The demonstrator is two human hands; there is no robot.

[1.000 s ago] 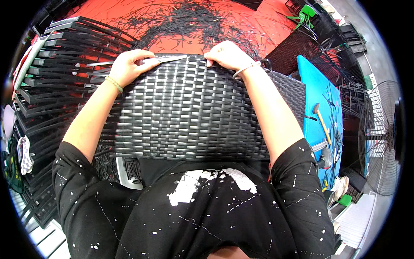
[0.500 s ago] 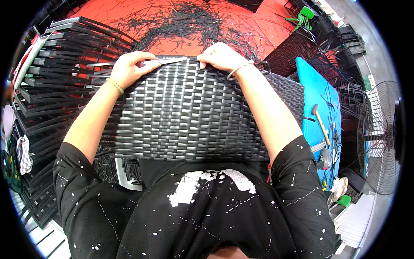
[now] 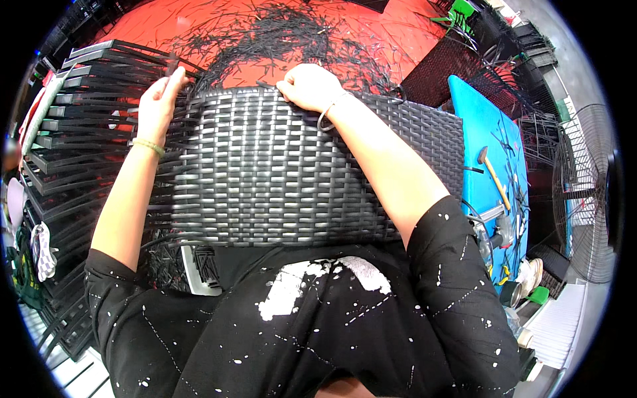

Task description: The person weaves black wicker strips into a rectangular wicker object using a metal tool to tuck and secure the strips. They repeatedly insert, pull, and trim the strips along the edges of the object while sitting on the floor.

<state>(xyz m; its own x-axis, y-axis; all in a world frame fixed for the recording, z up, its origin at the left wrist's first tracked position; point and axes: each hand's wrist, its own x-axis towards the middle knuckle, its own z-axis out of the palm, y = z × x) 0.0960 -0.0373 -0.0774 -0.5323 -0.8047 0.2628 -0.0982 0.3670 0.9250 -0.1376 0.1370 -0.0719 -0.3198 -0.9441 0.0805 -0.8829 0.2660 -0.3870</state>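
In front of me lies a woven black and grey wicker panel [image 3: 265, 166] of flat plastic strips. Beyond its far left corner, my left hand [image 3: 158, 106] is raised, with fingers pinched on a short dark strip [image 3: 172, 64] that pokes up past the fingertips. My right hand [image 3: 310, 86] is closed at the panel's far edge. Its fingertips are turned down and hidden, so what they grip does not show. A short dark strip end [image 3: 265, 85] lies on the edge beside them.
Stacked black frames [image 3: 79, 126] crowd the left. Black strip scraps [image 3: 279, 40] litter the red floor [image 3: 391, 33] beyond the panel. On the right, a blue surface [image 3: 472, 192] carries a hammer [image 3: 494, 179] and loose strips. A large fan [image 3: 587, 192] stands farther right.
My left hand has moved left, away from the panel's far edge, and the long shiny thing beneath its fingers no longer shows there. My right hand has shifted slightly left along the edge.
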